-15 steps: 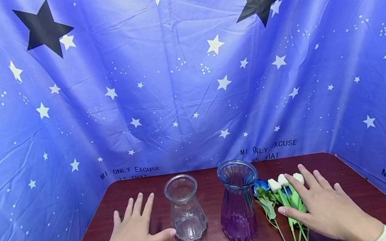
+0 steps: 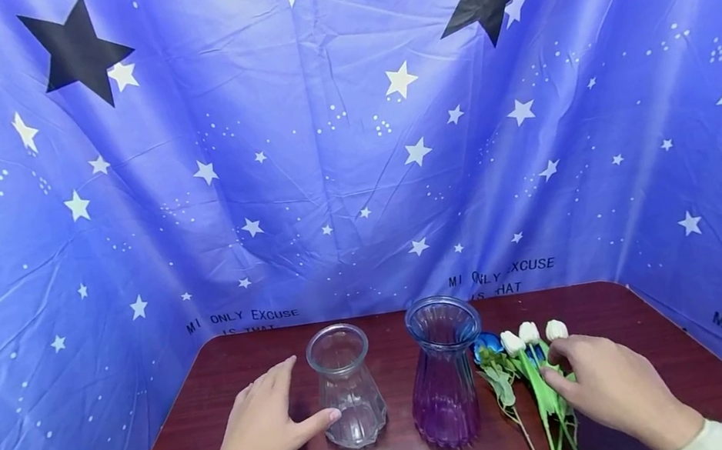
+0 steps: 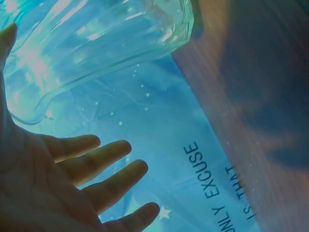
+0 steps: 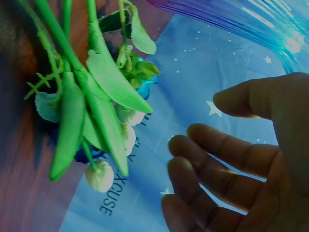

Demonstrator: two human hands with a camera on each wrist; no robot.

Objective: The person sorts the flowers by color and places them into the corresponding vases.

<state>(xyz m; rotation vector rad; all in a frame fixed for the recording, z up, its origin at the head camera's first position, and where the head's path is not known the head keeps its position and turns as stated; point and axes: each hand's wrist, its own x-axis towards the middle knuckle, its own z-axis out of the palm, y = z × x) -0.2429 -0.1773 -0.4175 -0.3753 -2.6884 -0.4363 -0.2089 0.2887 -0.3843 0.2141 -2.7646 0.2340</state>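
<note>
A clear glass vase [image 2: 353, 409] stands upright left of centre. Beside it is my left hand [image 2: 258, 427], fingers extended and thumb reaching to the vase's side; contact cannot be told. The left wrist view shows the vase [image 3: 120, 38] above the spread fingers, none wrapped around it. To the right stands a taller purple-blue glass vase [image 2: 446, 407]. White tulips [image 2: 528, 334] and a blue rose [image 2: 487, 347] lie with green stems on the table. My right hand [image 2: 615, 381] hovers at their right, fingers bent loosely; in the right wrist view the hand [image 4: 227, 150] holds nothing.
The dark red wooden table [image 2: 254, 354] has a rounded far edge. A blue star-patterned cloth [image 2: 321, 145] hangs behind it and along both sides.
My left hand has shifted right toward the clear vase, its fingers closer together. The right hand's fingers have dropped and bent beside the tulips, uncovering the white blooms.
</note>
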